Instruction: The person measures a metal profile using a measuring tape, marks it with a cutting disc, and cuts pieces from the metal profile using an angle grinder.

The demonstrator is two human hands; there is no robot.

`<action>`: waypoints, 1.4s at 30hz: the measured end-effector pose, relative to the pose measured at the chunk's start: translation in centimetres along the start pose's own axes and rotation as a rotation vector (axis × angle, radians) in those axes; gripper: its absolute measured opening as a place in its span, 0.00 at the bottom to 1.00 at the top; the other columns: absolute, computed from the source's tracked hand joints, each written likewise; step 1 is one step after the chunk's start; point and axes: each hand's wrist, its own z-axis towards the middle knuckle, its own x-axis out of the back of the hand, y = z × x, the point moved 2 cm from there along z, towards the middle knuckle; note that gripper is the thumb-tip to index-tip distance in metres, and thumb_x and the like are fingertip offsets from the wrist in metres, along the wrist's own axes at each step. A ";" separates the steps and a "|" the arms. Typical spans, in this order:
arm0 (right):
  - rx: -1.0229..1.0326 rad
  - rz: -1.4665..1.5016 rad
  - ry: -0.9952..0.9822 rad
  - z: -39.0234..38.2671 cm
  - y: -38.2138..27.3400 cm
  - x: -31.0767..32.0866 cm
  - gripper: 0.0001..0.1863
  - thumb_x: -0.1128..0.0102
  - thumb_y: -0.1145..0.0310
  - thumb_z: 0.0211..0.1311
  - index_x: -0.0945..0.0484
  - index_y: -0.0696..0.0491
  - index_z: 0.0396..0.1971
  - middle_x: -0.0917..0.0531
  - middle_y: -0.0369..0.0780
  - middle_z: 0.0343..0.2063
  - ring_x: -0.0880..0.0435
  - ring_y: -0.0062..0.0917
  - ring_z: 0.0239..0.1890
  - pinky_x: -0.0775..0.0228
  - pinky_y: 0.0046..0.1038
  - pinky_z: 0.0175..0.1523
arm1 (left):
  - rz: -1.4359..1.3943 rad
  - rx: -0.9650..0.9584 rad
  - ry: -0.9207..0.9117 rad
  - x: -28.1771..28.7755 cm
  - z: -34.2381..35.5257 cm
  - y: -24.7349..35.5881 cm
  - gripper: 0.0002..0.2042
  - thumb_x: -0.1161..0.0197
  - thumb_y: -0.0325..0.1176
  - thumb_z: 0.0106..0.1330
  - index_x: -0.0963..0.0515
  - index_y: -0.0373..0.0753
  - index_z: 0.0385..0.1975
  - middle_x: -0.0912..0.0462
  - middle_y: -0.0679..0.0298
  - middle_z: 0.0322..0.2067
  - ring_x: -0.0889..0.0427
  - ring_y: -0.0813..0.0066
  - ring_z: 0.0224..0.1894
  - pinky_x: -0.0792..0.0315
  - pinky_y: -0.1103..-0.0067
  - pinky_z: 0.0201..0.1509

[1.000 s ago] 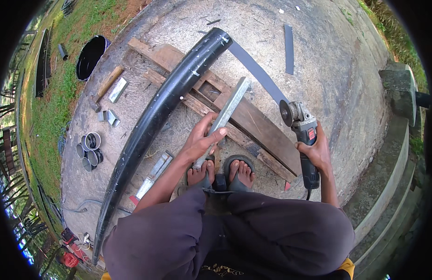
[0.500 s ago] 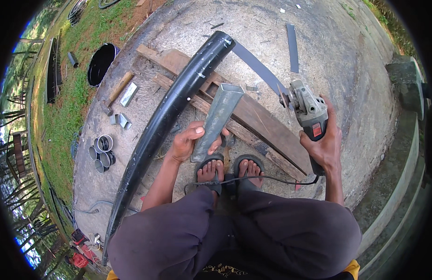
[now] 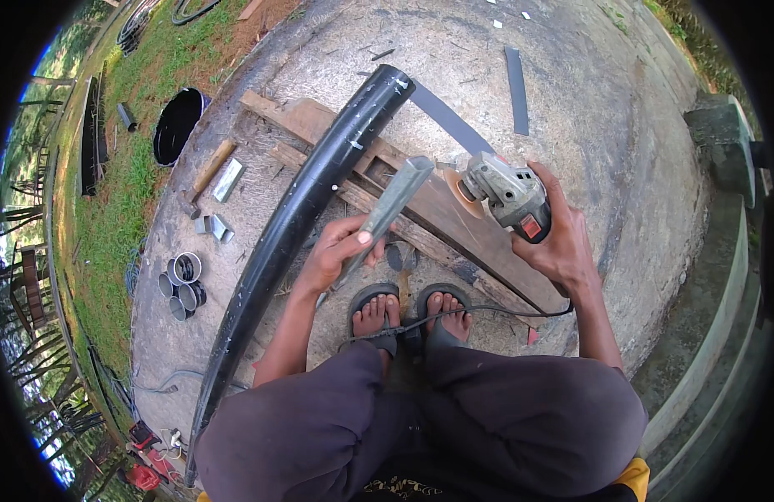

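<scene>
Narrowly apart: disc point(image 3: 459, 195), tube rim point(image 3: 421, 164)

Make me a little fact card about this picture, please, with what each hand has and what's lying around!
Left hand: holding a long grey metal piece
Right hand: holding an angle grinder
Grinder disc: apart from the metal piece in this view
Across the wooden boards: a long black pipe
Left of the pipe: a hammer with a wooden handle
On the feet: dark sandals
Far ground, upper right: a flat grey strip
</scene>
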 end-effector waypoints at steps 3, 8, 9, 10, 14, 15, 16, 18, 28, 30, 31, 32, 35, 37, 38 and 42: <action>-0.103 0.097 0.027 -0.6 1.6 -0.7 0.52 0.26 0.68 0.47 0.40 0.46 0.76 0.12 0.52 0.45 0.09 0.45 0.41 0.17 0.40 0.50 | 0.560 -0.084 0.284 -1.5 1.3 -0.5 0.24 0.35 0.42 0.67 0.22 0.28 0.55 0.18 0.54 0.32 0.18 0.64 0.33 0.25 0.70 0.38; -0.171 0.570 0.263 -1.5 4.8 -1.7 0.44 0.29 0.43 0.66 0.32 0.58 0.71 0.14 0.39 0.45 0.15 0.23 0.40 0.21 0.27 0.44 | 1.140 -0.061 0.443 -4.0 3.4 -2.2 0.21 0.30 0.41 0.65 0.24 0.34 0.50 0.21 0.45 0.46 0.15 0.35 0.41 0.21 0.51 0.45; -0.173 0.565 0.266 -1.5 5.8 -2.0 0.44 0.29 0.43 0.66 0.32 0.58 0.71 0.14 0.39 0.45 0.15 0.23 0.40 0.21 0.27 0.44 | 1.150 -0.018 0.439 -4.4 3.5 -2.4 0.21 0.30 0.42 0.65 0.24 0.34 0.51 0.23 0.46 0.46 0.15 0.34 0.40 0.21 0.50 0.45; -0.164 0.676 0.279 -1.4 7.1 -2.3 0.37 0.36 0.42 0.72 0.30 0.57 0.66 0.15 0.39 0.41 0.14 0.23 0.36 0.20 0.25 0.40 | 1.146 -0.020 0.436 -4.6 3.6 -2.3 0.21 0.30 0.42 0.65 0.24 0.34 0.51 0.23 0.46 0.46 0.15 0.34 0.40 0.21 0.50 0.45; -0.153 0.849 0.333 -1.7 7.6 -3.4 0.26 0.51 0.43 0.81 0.26 0.54 0.54 0.16 0.40 0.35 0.12 0.24 0.31 0.18 0.24 0.32 | 1.261 -0.070 0.455 -4.9 2.9 -1.6 0.23 0.29 0.44 0.64 0.24 0.33 0.51 0.25 0.47 0.44 0.15 0.38 0.44 0.20 0.53 0.46; -0.156 0.898 0.359 -1.7 7.4 -3.6 0.26 0.51 0.43 0.81 0.26 0.54 0.54 0.16 0.41 0.35 0.12 0.25 0.30 0.17 0.26 0.32 | 1.314 -0.186 0.488 -5.1 2.6 -1.2 0.25 0.28 0.45 0.64 0.24 0.33 0.53 0.24 0.47 0.44 0.15 0.40 0.45 0.19 0.55 0.47; -0.155 0.897 0.358 -1.7 7.0 -3.8 0.26 0.51 0.43 0.81 0.26 0.54 0.54 0.16 0.41 0.35 0.12 0.25 0.30 0.17 0.26 0.32 | 1.312 -0.186 0.488 -5.6 2.3 -1.0 0.25 0.28 0.45 0.64 0.24 0.33 0.53 0.24 0.47 0.44 0.15 0.40 0.45 0.19 0.55 0.47; -0.152 1.016 0.370 -1.5 5.3 -3.9 0.28 0.52 0.42 0.81 0.26 0.55 0.54 0.15 0.43 0.35 0.11 0.27 0.30 0.16 0.27 0.32 | 1.106 -0.402 0.337 -7.8 1.6 1.0 0.29 0.25 0.48 0.63 0.23 0.33 0.55 0.22 0.50 0.45 0.16 0.49 0.48 0.20 0.59 0.52; 0.019 1.177 0.131 0.4 -1.9 -5.5 0.41 0.23 0.43 0.60 0.32 0.56 0.61 0.16 0.44 0.42 0.12 0.28 0.39 0.17 0.29 0.42 | 0.216 -0.142 -0.232 -14.9 2.3 0.3 0.44 0.22 0.53 0.58 0.35 0.25 0.61 0.17 0.43 0.43 0.14 0.48 0.49 0.23 0.63 0.56; -0.081 0.862 0.221 -0.2 -2.6 -5.4 0.41 0.14 0.61 0.52 0.31 0.57 0.60 0.17 0.41 0.42 0.14 0.26 0.41 0.20 0.29 0.47 | 0.389 -0.041 -0.156 -14.8 2.4 1.2 0.41 0.22 0.51 0.57 0.35 0.25 0.58 0.17 0.41 0.40 0.13 0.43 0.45 0.22 0.60 0.53; -0.079 0.870 0.191 -0.3 -2.8 -5.9 0.41 0.14 0.61 0.52 0.31 0.57 0.60 0.17 0.41 0.42 0.14 0.26 0.41 0.20 0.29 0.47 | 0.563 0.055 -0.106 -14.3 2.3 1.4 0.38 0.22 0.49 0.57 0.35 0.25 0.54 0.16 0.40 0.37 0.13 0.38 0.41 0.21 0.58 0.49; -0.154 0.828 0.218 -0.4 -2.2 -5.8 0.39 0.16 0.64 0.51 0.30 0.57 0.59 0.18 0.40 0.40 0.15 0.26 0.39 0.20 0.29 0.46 | 0.567 -0.014 -0.107 -14.3 2.0 1.4 0.36 0.22 0.47 0.60 0.32 0.25 0.55 0.17 0.46 0.26 0.11 0.49 0.32 0.21 0.60 0.37; -0.250 0.692 0.191 0.1 0.0 -3.6 0.32 0.20 0.69 0.47 0.26 0.59 0.52 0.18 0.40 0.35 0.16 0.26 0.33 0.22 0.29 0.42 | 0.535 -0.013 -0.305 -13.8 1.8 2.2 0.30 0.26 0.44 0.64 0.28 0.27 0.56 0.15 0.49 0.30 0.11 0.50 0.35 0.21 0.62 0.41; -0.287 0.538 0.146 1.2 4.0 -2.6 0.32 0.21 0.68 0.45 0.25 0.61 0.51 0.18 0.41 0.35 0.16 0.27 0.33 0.22 0.30 0.41 | 0.646 -0.157 -0.272 -11.9 0.6 1.3 0.24 0.29 0.40 0.66 0.24 0.33 0.57 0.14 0.52 0.37 0.12 0.51 0.41 0.20 0.64 0.45; -0.287 0.537 0.144 1.7 6.6 -2.1 0.32 0.21 0.68 0.45 0.25 0.61 0.51 0.18 0.41 0.35 0.16 0.27 0.33 0.22 0.30 0.41 | 0.756 -0.280 -0.044 -10.3 -0.2 1.3 0.23 0.29 0.39 0.67 0.23 0.35 0.58 0.15 0.52 0.42 0.13 0.51 0.45 0.20 0.64 0.48; -0.321 0.120 0.247 2.1 18.9 1.1 0.28 0.24 0.66 0.45 0.21 0.64 0.46 0.15 0.42 0.30 0.16 0.28 0.28 0.24 0.31 0.36 | 1.157 -0.237 0.512 -3.2 -3.1 -0.9 0.20 0.35 0.32 0.69 0.24 0.37 0.59 0.21 0.52 0.53 0.16 0.48 0.52 0.21 0.59 0.54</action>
